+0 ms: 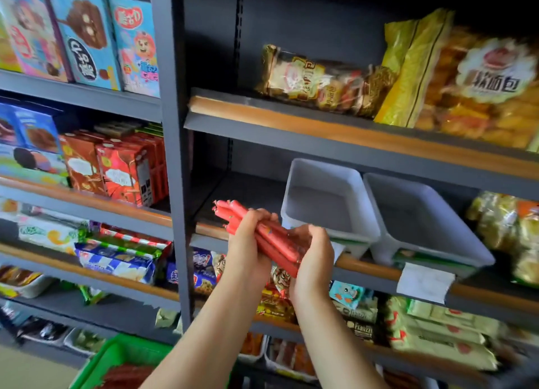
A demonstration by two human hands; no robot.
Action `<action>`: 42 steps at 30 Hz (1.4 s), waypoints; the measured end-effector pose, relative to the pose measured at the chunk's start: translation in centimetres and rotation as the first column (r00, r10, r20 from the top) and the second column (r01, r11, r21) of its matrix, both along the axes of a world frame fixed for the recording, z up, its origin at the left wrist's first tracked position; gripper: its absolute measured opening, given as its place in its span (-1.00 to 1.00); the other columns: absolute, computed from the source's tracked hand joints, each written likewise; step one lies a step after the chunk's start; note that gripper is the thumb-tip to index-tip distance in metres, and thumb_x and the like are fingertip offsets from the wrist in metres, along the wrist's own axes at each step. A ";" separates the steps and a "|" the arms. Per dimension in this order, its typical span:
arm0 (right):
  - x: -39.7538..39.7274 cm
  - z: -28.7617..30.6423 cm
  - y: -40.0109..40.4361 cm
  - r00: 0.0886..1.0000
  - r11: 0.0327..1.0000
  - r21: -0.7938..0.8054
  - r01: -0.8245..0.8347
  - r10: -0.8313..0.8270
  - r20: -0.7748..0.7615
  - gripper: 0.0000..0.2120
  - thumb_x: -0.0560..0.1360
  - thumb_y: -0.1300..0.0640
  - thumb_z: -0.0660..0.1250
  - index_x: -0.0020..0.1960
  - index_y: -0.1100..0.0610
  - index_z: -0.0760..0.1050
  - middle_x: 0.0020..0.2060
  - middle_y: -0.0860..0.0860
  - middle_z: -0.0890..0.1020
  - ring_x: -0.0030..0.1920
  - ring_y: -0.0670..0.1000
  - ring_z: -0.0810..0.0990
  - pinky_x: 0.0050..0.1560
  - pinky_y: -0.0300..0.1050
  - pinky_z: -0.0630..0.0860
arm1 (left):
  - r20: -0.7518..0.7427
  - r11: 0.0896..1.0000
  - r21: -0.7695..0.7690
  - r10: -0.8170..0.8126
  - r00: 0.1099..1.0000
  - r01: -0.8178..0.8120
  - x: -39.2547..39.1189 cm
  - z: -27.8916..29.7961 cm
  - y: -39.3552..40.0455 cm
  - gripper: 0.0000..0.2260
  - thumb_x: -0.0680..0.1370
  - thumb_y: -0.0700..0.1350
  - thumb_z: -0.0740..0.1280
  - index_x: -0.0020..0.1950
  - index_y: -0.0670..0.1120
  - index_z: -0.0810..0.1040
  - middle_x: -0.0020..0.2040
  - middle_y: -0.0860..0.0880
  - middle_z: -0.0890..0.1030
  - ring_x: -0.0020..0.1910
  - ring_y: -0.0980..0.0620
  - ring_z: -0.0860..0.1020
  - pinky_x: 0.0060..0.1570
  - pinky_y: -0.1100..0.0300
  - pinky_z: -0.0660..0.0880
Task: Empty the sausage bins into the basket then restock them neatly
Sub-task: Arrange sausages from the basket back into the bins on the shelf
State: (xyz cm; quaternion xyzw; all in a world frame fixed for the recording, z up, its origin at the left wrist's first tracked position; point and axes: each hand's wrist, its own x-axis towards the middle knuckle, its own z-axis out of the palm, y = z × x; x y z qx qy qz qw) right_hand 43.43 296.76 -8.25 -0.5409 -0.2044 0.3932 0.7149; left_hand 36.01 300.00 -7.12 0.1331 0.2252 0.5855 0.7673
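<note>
Dark grey metal shelving upright [172, 155] | wood-edged shelves [350, 137] stacked with snack boxes [87, 38], bread bags [481, 88], biscuit packs [116, 257] | blank white price label [424, 282] on shelf edge | dim overhead, pale floor [35, 368] lower left

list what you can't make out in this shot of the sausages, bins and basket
Head view only:
- Sausages: exact count unclear; left hand and right hand cover the bundle's middle and lower end.
- Basket: cut off by the bottom edge, forearm across it; red contents blurred.
- Left bin and right bin: front label text too small and blurred.
- Right shelf bags: motion-blurred, cropped by the edge.
</note>
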 end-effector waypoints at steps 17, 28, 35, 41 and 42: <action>2.5 1.2 -2.3 0.933 0.985 0.163 0.054 -0.108 0.344 -0.79 0.44 0.00 0.18 -0.16 -0.02 0.59 -0.13 -0.02 0.65 -0.06 -0.04 0.64 -0.10 -0.11 0.60 | -0.008 0.961 0.142 -0.239 0.971 0.238 2.7 0.6 -3.2 -0.88 0.47 -0.22 0.39 -0.02 -0.16 0.54 -0.08 -0.13 0.60 -0.06 -0.08 0.62 0.14 -0.02 0.55; 0.7 0.0 -3.4 0.935 0.985 0.171 -0.002 -0.059 0.350 -0.72 0.51 -0.10 0.18 0.16 -0.02 0.46 0.05 -0.06 0.58 0.00 -0.18 0.60 -0.09 -0.31 0.55 | -0.090 0.958 0.147 -0.236 0.968 0.247 2.9 -0.7 -3.6 -0.75 0.46 -0.22 0.43 0.11 -0.13 0.50 -0.07 -0.15 0.57 -0.07 -0.06 0.62 0.08 0.04 0.59; 5.0 0.1 -3.6 0.654 0.947 -0.105 -0.304 0.288 0.699 -0.63 0.38 -0.37 0.27 0.04 -0.18 0.54 0.09 -0.18 0.57 0.18 -0.15 0.53 0.19 -0.04 0.53 | -0.246 0.909 0.166 -0.338 0.909 0.383 0.8 -0.7 -2.5 -0.69 0.56 -0.08 0.38 0.25 -0.19 0.54 -0.02 -0.13 0.66 0.00 -0.06 0.67 -0.09 0.05 0.63; 7.1 2.3 -3.7 0.360 0.792 -0.493 -0.360 0.605 0.710 -0.55 0.26 -0.30 0.47 0.06 -0.11 0.57 -0.07 -0.16 0.69 -0.06 -0.16 0.66 0.08 0.00 0.61 | -0.294 0.866 0.160 -0.417 0.860 0.475 1.7 -1.1 -2.8 -0.67 0.51 0.01 0.36 0.18 -0.16 0.57 -0.01 -0.17 0.67 0.03 -0.09 0.67 0.16 -0.06 0.57; 7.3 2.4 -3.4 0.338 0.777 -0.518 -0.357 0.624 0.704 -0.54 0.24 -0.28 0.48 0.05 -0.10 0.56 -0.09 -0.15 0.70 -0.07 -0.14 0.67 0.07 0.02 0.61 | -0.307 0.857 0.162 -0.428 0.850 0.490 1.9 -1.1 -2.8 -0.70 0.50 0.02 0.36 0.14 -0.14 0.58 -0.01 -0.16 0.67 0.04 -0.09 0.66 0.27 -0.10 0.50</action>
